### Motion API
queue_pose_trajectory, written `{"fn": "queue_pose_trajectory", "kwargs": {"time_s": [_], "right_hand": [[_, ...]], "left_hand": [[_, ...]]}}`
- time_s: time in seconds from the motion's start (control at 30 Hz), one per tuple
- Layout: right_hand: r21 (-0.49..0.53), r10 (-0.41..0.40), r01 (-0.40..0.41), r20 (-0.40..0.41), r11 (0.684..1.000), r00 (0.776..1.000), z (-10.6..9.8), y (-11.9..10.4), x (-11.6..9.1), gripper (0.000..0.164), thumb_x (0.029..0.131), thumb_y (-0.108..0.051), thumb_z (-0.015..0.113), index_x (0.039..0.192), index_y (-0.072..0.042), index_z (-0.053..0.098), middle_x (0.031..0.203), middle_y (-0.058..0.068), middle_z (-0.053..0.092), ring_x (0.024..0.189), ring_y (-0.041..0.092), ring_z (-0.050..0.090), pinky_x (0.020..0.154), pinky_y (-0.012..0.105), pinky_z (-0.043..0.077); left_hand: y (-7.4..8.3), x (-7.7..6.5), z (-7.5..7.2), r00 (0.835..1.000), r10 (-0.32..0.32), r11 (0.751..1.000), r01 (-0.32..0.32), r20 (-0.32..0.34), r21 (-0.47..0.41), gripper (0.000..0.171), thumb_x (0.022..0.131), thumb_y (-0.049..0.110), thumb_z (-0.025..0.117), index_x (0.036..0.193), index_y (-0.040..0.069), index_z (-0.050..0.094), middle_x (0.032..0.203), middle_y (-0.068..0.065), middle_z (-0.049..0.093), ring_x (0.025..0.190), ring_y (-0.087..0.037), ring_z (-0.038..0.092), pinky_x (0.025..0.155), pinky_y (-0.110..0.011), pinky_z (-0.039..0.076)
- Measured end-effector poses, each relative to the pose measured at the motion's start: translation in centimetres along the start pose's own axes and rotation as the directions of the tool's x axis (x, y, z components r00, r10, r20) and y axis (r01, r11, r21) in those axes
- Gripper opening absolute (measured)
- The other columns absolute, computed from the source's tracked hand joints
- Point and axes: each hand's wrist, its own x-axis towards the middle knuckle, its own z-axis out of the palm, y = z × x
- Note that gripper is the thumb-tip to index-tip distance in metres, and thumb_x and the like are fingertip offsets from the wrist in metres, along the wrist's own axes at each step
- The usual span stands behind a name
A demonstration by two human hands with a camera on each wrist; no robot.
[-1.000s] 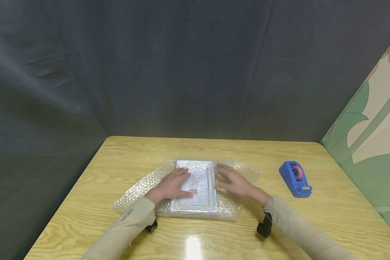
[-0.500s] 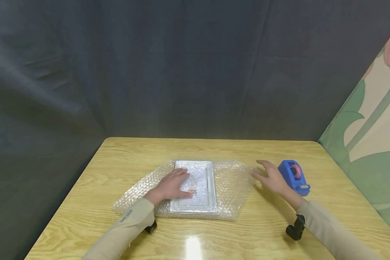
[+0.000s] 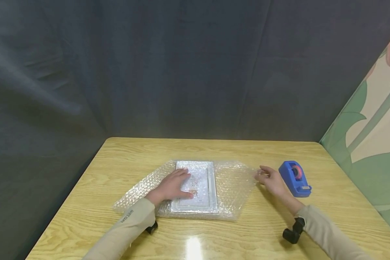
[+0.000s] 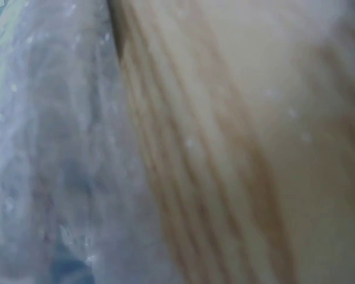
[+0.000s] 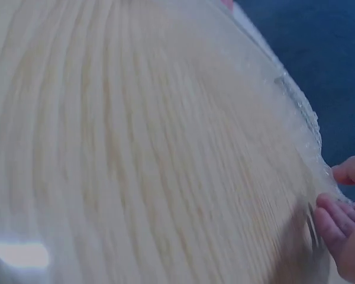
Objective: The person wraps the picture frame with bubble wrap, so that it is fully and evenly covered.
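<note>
The left sleeve [image 3: 112,234] and right sleeve [image 3: 331,236] are long and pale beige, of plain cloth ending at the wrists. Small dark lettering [image 3: 127,216] runs along the left one near its cuff, the first word looking like "Lets". A black left wrist camera [image 3: 152,227] is partly hidden by cloth; the black right wrist camera [image 3: 291,236] shows a chunky, rounded body. Left hand [image 3: 173,186] and right hand [image 3: 273,181] are bare

- A curtained-off work spot, like a small recording booth; whether in a home or an office cannot be told.
- Dark curtain [image 3: 182,72]: hangs behind the table [image 3: 237,240] and along its left side.
- Flowered wall or cloth [image 3: 377,144]: borders the right.
- Tabletop: wood-grained, with bubble wrap [image 3: 232,187] and a tape dispenser [image 3: 290,177].
- Wrist cameras [image 3: 292,235]: black, a pair.
</note>
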Motion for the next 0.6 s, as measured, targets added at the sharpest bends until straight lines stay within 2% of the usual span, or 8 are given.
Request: {"fn": "queue_pose_trajectory", "kwargs": {"time_s": [0.1, 0.23, 0.43, 0.6], "right_hand": [[0.188, 0.082, -0.08, -0.006, 0.979, 0.997, 0.4, -0.3, -0.1, 0.058, 0.088, -0.005, 0.053, 0.135, 0.014, 0.025, 0.124, 0.036, 0.043, 0.074, -0.002, 0.057, 0.064, 0.017, 0.051], [0.364, 0.139, -0.132, 0.008, 0.922, 0.99, 1.4, -0.8, -0.5, 0.069, 0.089, -0.002, 0.05, 0.142, 0.008, 0.007, 0.131, 0.036, 0.032, 0.071, -0.008, 0.055, 0.063, 0.014, 0.051], [0.408, 0.094, -0.079, -0.017, 0.91, 0.995, 2.9, -1.1, -1.4, 0.072, 0.088, 0.002, 0.052, 0.143, 0.003, 0.005, 0.134, 0.032, 0.034, 0.071, -0.005, 0.057, 0.057, 0.016, 0.049], [0.443, 0.07, -0.053, -0.023, 0.895, 0.997, 3.8, -1.6, -2.3, 0.067, 0.089, 0.001, 0.048, 0.143, 0.003, 0.009, 0.132, 0.034, 0.035, 0.076, -0.005, 0.058, 0.06, 0.016, 0.05]], "left_hand": [[-0.1, 0.1, 0.1, 1.0, -0.006, 1.0, 0.005, 0.006, 0.005, 0.086, 0.072, 0.058, 0.063, 0.136, 0.006, 0.04, 0.145, -0.011, 0.029, 0.134, -0.029, 0.024, 0.108, -0.047, 0.021], [-0.2, 0.1, 0.2, 1.0, -0.003, 1.0, 0.003, -0.001, 0.004, 0.086, 0.072, 0.059, 0.063, 0.135, 0.006, 0.041, 0.145, -0.011, 0.03, 0.134, -0.028, 0.024, 0.108, -0.047, 0.021], [-0.1, -0.1, 0.1, 0.999, 0.023, 1.0, -0.023, -0.029, -0.008, 0.087, 0.072, 0.061, 0.062, 0.133, 0.002, 0.043, 0.143, -0.015, 0.032, 0.132, -0.032, 0.027, 0.107, -0.05, 0.023], [-0.1, 0.0, 0.1, 1.0, 0.007, 1.0, -0.008, -0.016, -0.009, 0.084, 0.073, 0.057, 0.064, 0.134, 0.004, 0.042, 0.144, -0.013, 0.031, 0.133, -0.03, 0.025, 0.109, -0.047, 0.02]]}}
